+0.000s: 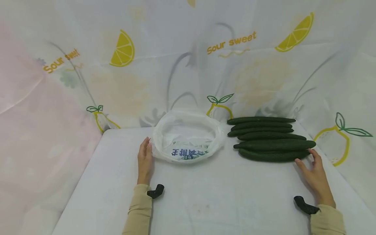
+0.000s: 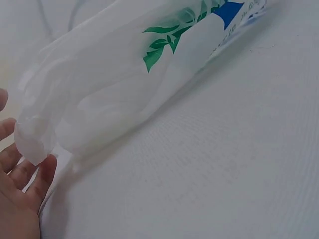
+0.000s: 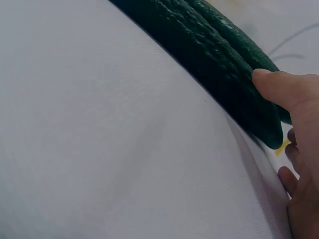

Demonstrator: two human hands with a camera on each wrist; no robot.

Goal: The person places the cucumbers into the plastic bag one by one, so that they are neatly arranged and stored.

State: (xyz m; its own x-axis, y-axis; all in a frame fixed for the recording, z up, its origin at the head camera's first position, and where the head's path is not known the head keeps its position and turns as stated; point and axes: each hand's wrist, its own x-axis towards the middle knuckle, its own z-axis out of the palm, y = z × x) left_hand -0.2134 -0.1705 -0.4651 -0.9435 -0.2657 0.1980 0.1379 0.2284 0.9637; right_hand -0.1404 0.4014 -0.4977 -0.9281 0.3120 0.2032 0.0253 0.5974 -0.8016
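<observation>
A white translucent plastic bag (image 1: 158, 140) with blue and green print stands with its mouth wide on the table. My left hand (image 1: 144, 160) is at the bag's left side, fingers loosely bent and touching its edge; the left wrist view shows that hand (image 2: 22, 194) beside a puckered bit of plastic. Several dark green cucumbers lie in a row to the right of the bag. At the right end of the nearest cucumber (image 1: 270, 156) is my right hand (image 1: 315, 176), thumb and fingers around that end. The right wrist view shows the thumb (image 3: 279, 87) against the cucumber's skin (image 3: 209, 64).
The other cucumbers (image 1: 274, 144) lie close together behind the nearest one. A white cloth covers the table (image 1: 220, 195). Behind it hangs a lemon-patterned curtain (image 1: 164, 49), which also runs down the right side. Black wrist mounts (image 1: 155, 192) stick out inward from both sleeves.
</observation>
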